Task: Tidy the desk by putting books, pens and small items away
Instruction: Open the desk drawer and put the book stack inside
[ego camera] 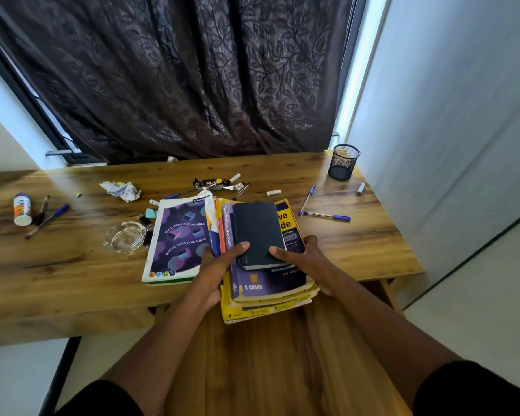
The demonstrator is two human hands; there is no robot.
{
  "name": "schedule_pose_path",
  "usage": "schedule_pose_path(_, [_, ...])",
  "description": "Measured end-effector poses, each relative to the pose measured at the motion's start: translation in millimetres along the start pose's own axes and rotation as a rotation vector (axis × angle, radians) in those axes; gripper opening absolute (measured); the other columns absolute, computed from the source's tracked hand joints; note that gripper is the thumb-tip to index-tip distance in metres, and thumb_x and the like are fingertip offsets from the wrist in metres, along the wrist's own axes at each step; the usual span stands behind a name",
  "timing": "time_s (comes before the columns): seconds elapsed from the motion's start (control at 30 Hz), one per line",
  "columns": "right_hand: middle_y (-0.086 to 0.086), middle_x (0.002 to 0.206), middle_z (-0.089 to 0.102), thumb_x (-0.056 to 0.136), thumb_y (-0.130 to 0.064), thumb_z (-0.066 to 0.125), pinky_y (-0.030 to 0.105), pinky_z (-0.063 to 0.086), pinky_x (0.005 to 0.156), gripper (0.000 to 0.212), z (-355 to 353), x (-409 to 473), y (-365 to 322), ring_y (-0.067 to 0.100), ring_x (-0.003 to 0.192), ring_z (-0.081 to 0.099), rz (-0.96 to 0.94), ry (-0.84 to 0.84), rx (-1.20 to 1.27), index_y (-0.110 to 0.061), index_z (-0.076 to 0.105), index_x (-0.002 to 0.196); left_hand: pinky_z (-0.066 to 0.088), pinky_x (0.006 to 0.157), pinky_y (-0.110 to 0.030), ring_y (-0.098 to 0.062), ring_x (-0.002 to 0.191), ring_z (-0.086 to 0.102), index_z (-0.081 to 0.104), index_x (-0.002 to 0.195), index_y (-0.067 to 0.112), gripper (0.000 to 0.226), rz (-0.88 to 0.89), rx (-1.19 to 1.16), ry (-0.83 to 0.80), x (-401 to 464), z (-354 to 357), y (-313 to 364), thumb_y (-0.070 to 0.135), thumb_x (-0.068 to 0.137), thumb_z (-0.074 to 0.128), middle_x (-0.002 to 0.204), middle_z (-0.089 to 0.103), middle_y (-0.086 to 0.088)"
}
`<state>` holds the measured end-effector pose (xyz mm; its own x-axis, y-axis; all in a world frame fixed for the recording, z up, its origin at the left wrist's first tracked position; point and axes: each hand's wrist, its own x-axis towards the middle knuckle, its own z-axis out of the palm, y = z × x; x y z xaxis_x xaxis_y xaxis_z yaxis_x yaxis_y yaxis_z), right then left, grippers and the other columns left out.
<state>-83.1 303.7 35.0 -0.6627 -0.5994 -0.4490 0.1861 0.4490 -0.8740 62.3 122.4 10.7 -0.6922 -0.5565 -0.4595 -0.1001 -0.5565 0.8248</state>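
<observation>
Your left hand (pixel 215 265) and right hand (pixel 305 259) clamp the book stack (pixel 264 283) at the counter's (pixel 72 265) near edge, thumbs pinning the small black book (pixel 257 232) on top. Tilt it and that book may slide off; the torn covers could slip.

A wooden desk (pixel 72 265) stands against a window hung with a dark leaf-patterned curtain (pixel 177 76) — daylight shows at both its edges. Pale walls (pixel 451 130) flank it; the floor (pixel 478 340) is light.
</observation>
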Motion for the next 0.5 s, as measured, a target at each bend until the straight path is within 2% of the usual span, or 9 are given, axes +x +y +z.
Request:
schedule_pose_path(0.03, [-0.001,0.120,0.060,0.068,-0.054,0.089,0.041,0.060,0.091,0.074,-0.4,-9.8,4.6,0.017,0.105,0.067,-0.004,-0.015,0.016,-0.033,0.039,0.118,0.059,0.086,-0.062,-0.039,0.104,0.074,0.050,0.141,0.017,0.094,0.000,0.004,-0.003,-7.8,-0.8,-4.8,0.028,0.061,0.099,0.121,0.074,-0.015])
schedule_pose_path(0.07, [-0.002,0.119,0.060,0.071,-0.050,0.088,0.040,0.060,0.090,0.071,-1.2,-18.5,11.1,0.017,0.105,0.067,-0.005,-0.029,0.043,-0.032,0.040,0.121,0.059,0.086,-0.061,-0.039,0.104,0.073,0.051,0.141,0.016,0.092,0.000,0.007,-0.012,-16.3,-1.3,-10.4,0.028,0.062,0.099,0.121,0.074,-0.015])
schedule_pose_path(0.13, [0.000,0.125,0.059,0.067,-0.052,0.090,0.038,0.061,0.088,0.096,-4.4,-32.2,28.1,0.019,0.108,0.067,0.005,-0.037,0.086,-0.024,0.032,0.138,0.059,0.088,-0.059,-0.038,0.105,0.073,0.055,0.139,0.014,0.082,0.003,0.009,-0.028,-32.8,0.0,-22.0,0.025,0.068,0.095,0.119,0.074,-0.015])
schedule_pose_path(0.2, [0.003,0.128,0.059,0.060,-0.054,0.094,0.041,0.062,0.086,0.110,-6.4,-43.2,48.5,0.021,0.108,0.069,0.038,-0.025,0.142,-0.022,0.027,0.142,0.059,0.089,-0.059,-0.037,0.104,0.074,0.057,0.136,0.016,0.073,-0.001,0.019,-0.024,-50.5,4.0,-34.3,0.022,0.072,0.091,0.118,0.075,-0.014])
schedule_pose_path(0.27, [0.005,0.127,0.061,0.057,-0.054,0.097,0.046,0.062,0.087,0.110,-8.4,-53.5,65.0,0.023,0.107,0.071,0.061,-0.021,0.181,-0.022,0.030,0.139,0.059,0.089,-0.059,-0.036,0.102,0.075,0.058,0.133,0.017,0.068,-0.014,0.033,-0.014,-67.3,7.8,-45.7,0.021,0.073,0.090,0.115,0.076,-0.013])
schedule_pose_path(0.5, [0.007,0.126,0.065,0.048,-0.041,0.104,0.052,0.061,0.087,0.113,-17.5,-89.5,88.6,0.027,0.103,0.074,0.089,-0.009,0.284,-0.020,0.035,0.136,0.061,0.084,-0.058,-0.033,0.094,0.077,0.055,0.124,0.024,0.081,0.022,0.164,0.053,-98.6,16.5,-64.9,0.036,0.057,0.099,0.113,0.076,-0.010])
